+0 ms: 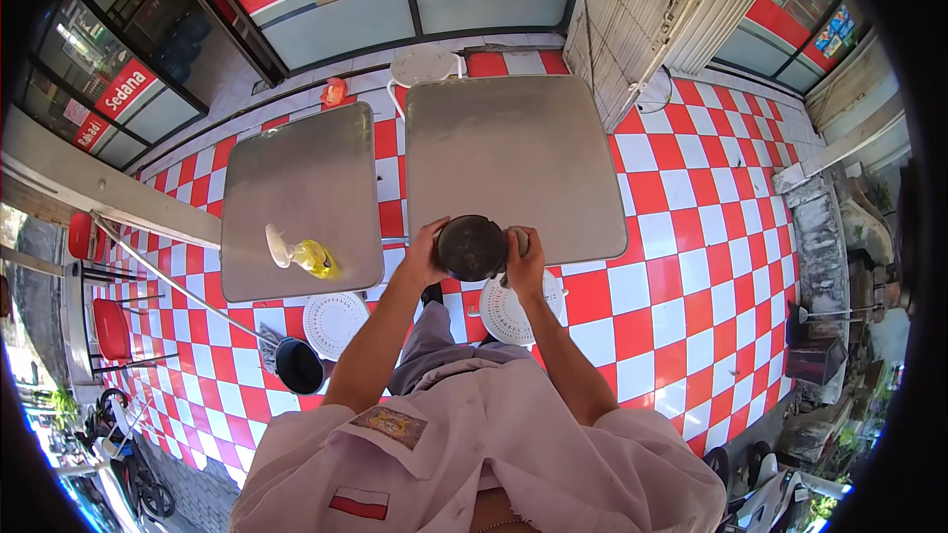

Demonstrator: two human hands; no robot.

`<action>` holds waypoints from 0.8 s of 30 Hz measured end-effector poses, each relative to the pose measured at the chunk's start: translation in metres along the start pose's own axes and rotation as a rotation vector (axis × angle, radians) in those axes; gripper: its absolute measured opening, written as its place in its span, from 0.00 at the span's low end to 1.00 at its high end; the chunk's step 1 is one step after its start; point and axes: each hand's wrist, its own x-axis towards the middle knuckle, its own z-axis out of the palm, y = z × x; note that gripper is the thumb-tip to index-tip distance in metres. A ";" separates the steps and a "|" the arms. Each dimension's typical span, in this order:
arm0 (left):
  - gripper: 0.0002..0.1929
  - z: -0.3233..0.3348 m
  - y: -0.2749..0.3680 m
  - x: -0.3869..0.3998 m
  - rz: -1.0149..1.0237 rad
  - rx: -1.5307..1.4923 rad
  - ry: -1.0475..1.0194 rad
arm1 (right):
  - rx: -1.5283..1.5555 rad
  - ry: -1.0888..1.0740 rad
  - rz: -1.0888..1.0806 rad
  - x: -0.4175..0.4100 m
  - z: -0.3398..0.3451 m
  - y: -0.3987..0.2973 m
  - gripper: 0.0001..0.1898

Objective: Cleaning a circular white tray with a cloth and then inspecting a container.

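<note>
Both my hands are in front of me, at the near edge of the larger metal-topped table point(511, 163). My left hand point(422, 257) grips the left side of a dark round container point(472, 248), possibly an ashtray. At its right side, my right hand point(527, 266) holds a small grey thing point(523, 240) against or close to the rim; whether it is a cloth or a sponge cannot be told. On the smaller table point(296, 185) to the left is a spray bottle point(315, 259) with yellow liquid and a white trigger head.
White round stools point(335, 322) point(511, 311) stand near my legs. A long-handled mop point(185, 281) leans by a black bucket point(298, 366) at left. Beyond the tables are another stool point(422, 65), a crumpled orange-red thing point(335, 91) and a folding metal gate point(629, 22).
</note>
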 end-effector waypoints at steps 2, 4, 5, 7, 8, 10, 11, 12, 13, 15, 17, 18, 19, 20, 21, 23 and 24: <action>0.20 0.002 -0.007 -0.006 0.054 -0.153 -0.038 | -0.017 0.052 0.081 -0.004 0.003 -0.001 0.09; 0.20 -0.006 -0.012 0.003 0.088 -0.131 -0.060 | -0.019 0.064 0.082 -0.008 0.007 -0.002 0.09; 0.20 -0.012 -0.013 0.006 0.135 -0.115 -0.081 | -0.017 0.065 0.076 -0.009 0.011 -0.007 0.08; 0.21 -0.021 -0.011 0.009 0.183 -0.100 -0.099 | -0.015 0.064 0.071 -0.012 0.015 -0.018 0.08; 0.21 -0.025 -0.009 0.010 0.151 -0.104 -0.067 | -0.005 0.065 0.012 -0.016 0.015 -0.023 0.08; 0.21 -0.026 -0.004 0.009 0.089 -0.114 -0.005 | 0.013 0.066 -0.108 -0.021 0.014 -0.031 0.07; 0.21 -0.025 -0.002 0.008 0.090 -0.117 -0.005 | 0.012 0.063 -0.110 -0.020 0.013 -0.034 0.07; 0.20 -0.020 0.002 0.003 0.051 -0.128 -0.001 | -0.001 0.050 -0.162 -0.019 0.012 -0.036 0.07; 0.20 -0.013 0.006 -0.003 0.013 -0.139 0.004 | -0.014 0.037 -0.214 -0.018 0.012 -0.038 0.08; 0.20 -0.011 0.010 -0.007 -0.025 -0.151 0.009 | -0.026 0.022 -0.267 -0.015 0.012 -0.039 0.08; 0.20 -0.012 0.014 -0.009 -0.011 -0.079 -0.020 | -0.029 -0.024 -0.236 -0.013 0.011 -0.040 0.09; 0.20 -0.013 0.015 -0.010 -0.004 -0.042 -0.035 | -0.031 -0.047 -0.220 -0.012 0.011 -0.040 0.09; 0.20 -0.016 0.016 -0.009 -0.004 -0.041 -0.035 | -0.031 -0.046 -0.220 -0.011 0.011 -0.041 0.09; 0.20 -0.018 0.016 -0.007 0.016 -0.025 -0.013 | -0.051 -0.051 -0.216 -0.010 0.011 -0.042 0.09; 0.20 -0.019 0.017 -0.005 0.035 -0.008 0.008 | -0.072 -0.056 -0.212 -0.010 0.011 -0.044 0.09; 0.20 -0.024 0.016 -0.003 0.055 0.011 0.029 | -0.092 -0.058 -0.208 -0.009 0.010 -0.044 0.09; 0.20 -0.026 0.015 -0.003 0.048 0.002 0.020 | -0.108 -0.073 -0.201 -0.009 0.010 -0.043 0.09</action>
